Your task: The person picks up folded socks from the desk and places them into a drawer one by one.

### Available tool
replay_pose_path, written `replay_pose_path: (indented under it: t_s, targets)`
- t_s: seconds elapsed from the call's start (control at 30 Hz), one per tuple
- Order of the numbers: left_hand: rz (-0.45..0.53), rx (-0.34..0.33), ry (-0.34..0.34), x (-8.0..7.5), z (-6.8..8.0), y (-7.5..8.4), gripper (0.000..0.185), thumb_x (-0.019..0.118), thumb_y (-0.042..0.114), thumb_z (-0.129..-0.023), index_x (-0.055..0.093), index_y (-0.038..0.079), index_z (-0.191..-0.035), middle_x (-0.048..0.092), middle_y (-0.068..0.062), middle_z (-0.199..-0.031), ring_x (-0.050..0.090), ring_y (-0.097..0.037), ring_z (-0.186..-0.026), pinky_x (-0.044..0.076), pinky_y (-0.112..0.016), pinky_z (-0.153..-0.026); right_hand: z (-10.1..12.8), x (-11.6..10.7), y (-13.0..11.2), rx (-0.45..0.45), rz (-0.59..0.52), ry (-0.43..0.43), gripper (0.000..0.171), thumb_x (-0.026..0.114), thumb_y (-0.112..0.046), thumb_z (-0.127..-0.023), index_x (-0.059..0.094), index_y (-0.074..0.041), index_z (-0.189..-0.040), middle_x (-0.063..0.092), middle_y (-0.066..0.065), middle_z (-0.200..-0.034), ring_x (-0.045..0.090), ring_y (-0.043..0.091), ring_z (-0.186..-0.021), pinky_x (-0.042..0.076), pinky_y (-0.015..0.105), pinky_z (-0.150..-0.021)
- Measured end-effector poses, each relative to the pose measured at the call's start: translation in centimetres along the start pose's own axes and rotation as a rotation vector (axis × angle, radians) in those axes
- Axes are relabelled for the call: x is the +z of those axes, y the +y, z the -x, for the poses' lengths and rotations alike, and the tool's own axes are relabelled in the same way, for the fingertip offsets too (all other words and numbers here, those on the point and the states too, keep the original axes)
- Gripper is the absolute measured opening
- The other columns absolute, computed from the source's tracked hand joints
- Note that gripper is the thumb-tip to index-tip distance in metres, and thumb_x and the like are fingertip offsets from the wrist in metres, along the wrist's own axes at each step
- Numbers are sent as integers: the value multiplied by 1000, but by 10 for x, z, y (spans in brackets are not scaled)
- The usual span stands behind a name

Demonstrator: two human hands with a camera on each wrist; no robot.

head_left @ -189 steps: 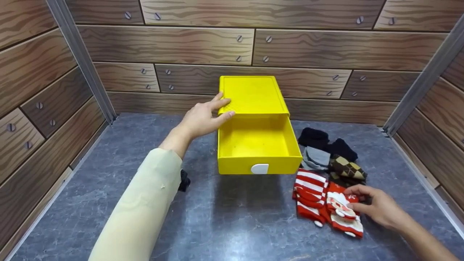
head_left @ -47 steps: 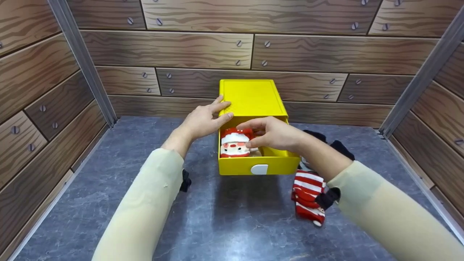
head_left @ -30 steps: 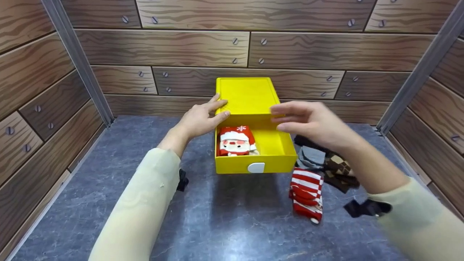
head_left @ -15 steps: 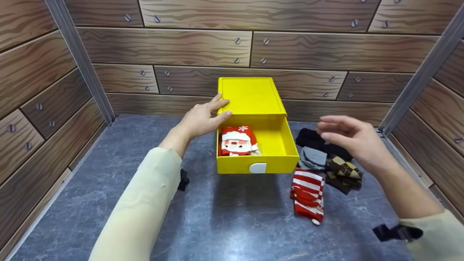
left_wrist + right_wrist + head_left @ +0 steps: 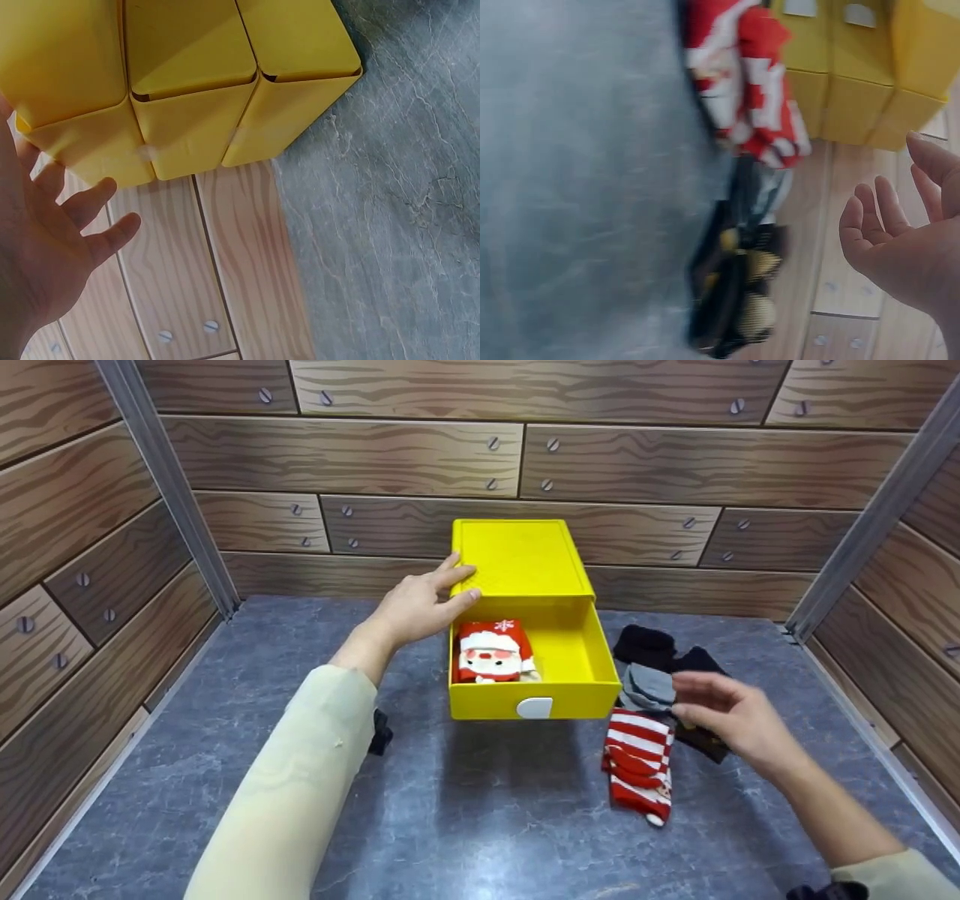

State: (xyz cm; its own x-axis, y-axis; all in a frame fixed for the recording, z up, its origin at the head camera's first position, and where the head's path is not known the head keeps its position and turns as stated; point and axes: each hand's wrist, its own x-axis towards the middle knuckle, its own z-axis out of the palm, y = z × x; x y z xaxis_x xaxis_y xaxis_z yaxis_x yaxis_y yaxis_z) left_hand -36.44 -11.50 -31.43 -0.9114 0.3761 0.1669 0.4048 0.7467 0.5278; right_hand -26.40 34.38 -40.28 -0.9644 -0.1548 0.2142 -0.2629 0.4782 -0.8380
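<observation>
My left hand [image 5: 416, 604] rests with spread fingers on the upper left edge of a yellow drawer unit [image 5: 525, 556]. Its top drawer [image 5: 480, 703] is pulled out. Folded red socks [image 5: 489, 652] with a Santa face lie in the drawer's left side. At the right, my right hand [image 5: 739, 724] holds nothing, its fingers loosely bent above the brown argyle socks [image 5: 739, 300], which it largely hides in the head view. Beside that hand are folded grey socks [image 5: 649, 684] and red-and-white striped socks [image 5: 637, 757].
Black socks [image 5: 643, 645] lie behind the grey ones. The left wrist view shows three stacked yellow drawers [image 5: 195, 120]. Wood-patterned walls [image 5: 360, 454] enclose the grey marbled tabletop [image 5: 495, 840] at the back and sides.
The Santa socks went from the tabletop at the right into the drawer. My right hand let go of them and moved back right, down over the argyle socks. My left hand stayed put.
</observation>
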Motion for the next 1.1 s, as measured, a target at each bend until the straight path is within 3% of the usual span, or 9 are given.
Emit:
replay_pose_path:
  t_s: [0.1,0.33,0.7,1.1]
  targets:
    - [2,-1,-2,0,0,0,73,46,71,-104,39,34,-166,17,12,-176,36,-24,-155,32,-49,-124,3,5,12,37,28,-31,52,79,-17,-98,61,2,-144,65,25,-139,68,18,-117,55,19,-91]
    - [-8,5,3,0,0,-1,72,45,71,-104,39,34,-166,18,11,-175,34,-25,-156,32,-49,-124,6,15,34,82,32,-140,58,80,-16,-97,58,-1,-149,62,26,-143,63,35,-125,55,22,-90]
    - [-16,5,-2,-1,0,1,71,45,70,-104,39,34,-166,18,12,-175,31,-28,-158,29,-53,-125,10,26,46,90,-8,-219,66,84,-12,-93,56,-1,-151,64,24,-137,66,29,-114,58,28,-87]
    - [-7,10,1,-1,0,-1,72,45,70,-104,39,34,-166,18,11,-175,30,-28,-158,29,-53,-125,11,31,51,38,105,-246,67,83,-10,-92,56,-8,-153,63,19,-140,64,23,-108,53,26,-87]
